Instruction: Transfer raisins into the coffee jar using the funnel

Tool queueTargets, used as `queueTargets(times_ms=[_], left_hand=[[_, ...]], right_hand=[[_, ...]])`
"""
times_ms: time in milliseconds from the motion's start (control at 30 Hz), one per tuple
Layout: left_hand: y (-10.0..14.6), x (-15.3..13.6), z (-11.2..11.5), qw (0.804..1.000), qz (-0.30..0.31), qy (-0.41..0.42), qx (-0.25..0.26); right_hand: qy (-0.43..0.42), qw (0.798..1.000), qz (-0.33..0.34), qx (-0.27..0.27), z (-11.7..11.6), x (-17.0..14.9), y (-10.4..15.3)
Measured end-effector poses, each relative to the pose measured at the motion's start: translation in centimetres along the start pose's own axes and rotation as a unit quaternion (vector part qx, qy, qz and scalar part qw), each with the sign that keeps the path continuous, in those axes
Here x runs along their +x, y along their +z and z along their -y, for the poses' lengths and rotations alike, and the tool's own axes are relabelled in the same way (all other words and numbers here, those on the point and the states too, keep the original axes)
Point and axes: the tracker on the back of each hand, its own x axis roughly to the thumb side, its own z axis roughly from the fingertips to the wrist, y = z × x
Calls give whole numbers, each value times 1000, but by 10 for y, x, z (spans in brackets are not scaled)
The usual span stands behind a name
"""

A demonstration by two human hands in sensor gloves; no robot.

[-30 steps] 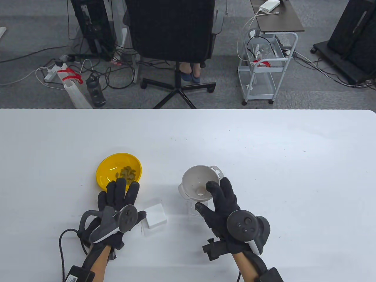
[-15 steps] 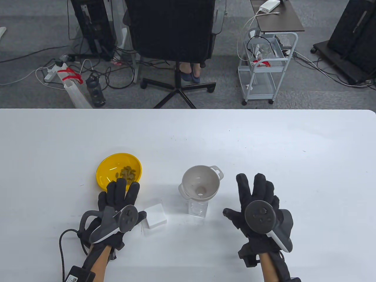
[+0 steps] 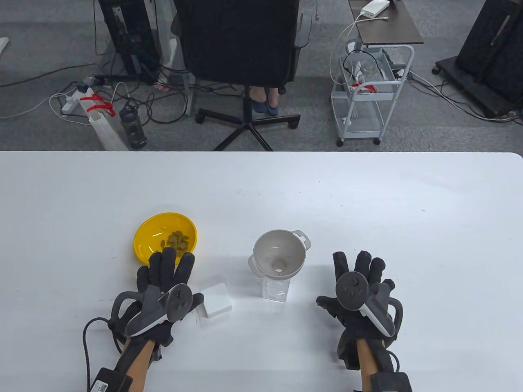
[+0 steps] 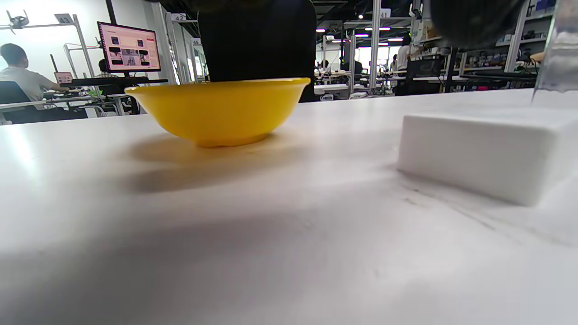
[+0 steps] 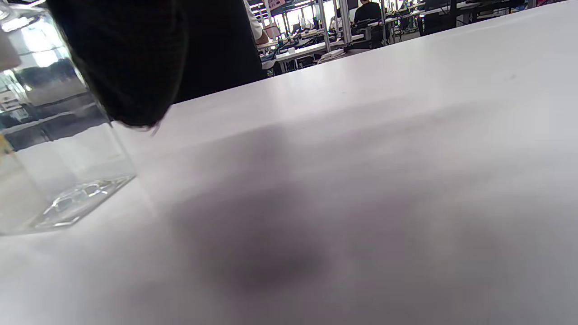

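A yellow bowl holds a small heap of raisins on the table's left. A grey funnel sits in the mouth of a clear square jar. My left hand lies flat on the table, fingers spread, fingertips at the bowl's near rim. My right hand lies flat and empty to the right of the jar, apart from it. The bowl also shows in the left wrist view. The jar shows in the right wrist view.
A white square lid lies between my left hand and the jar; it also shows in the left wrist view. The white table stretches far and right. An office chair stands beyond the far edge.
My right hand has let go of the funnel, moved right and settled flat on the table. The funnel stays in the jar. My left hand has not moved.
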Motion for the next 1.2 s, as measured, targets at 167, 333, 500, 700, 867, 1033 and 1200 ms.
queueTargets(times_ms=[167, 333, 500, 700, 867, 1033, 1200], left_hand=[[-7, -25, -8, 996, -47, 65, 24], [-26, -60, -20, 977, -193, 85, 33], [-47, -81, -15, 947, -279, 158, -4], [-61, -84, -6, 933, -332, 129, -60], [-69, -83, 5, 924, -341, 150, -89], [-74, -84, 14, 918, -358, 142, -90], [-71, -90, 21, 903, -361, 224, -63]], right_hand=[[-30, 1000, -1, -7, 3, -7, 3], [-75, 997, -17, -4, 6, -19, 1], [-91, 996, -16, 6, 5, -24, 1], [-74, 997, -6, 17, 4, -19, 0], [-63, 998, 2, 15, 3, -15, 1], [-64, 998, 5, 10, 3, -14, 2], [-66, 998, 1, 13, 1, -15, 1]])
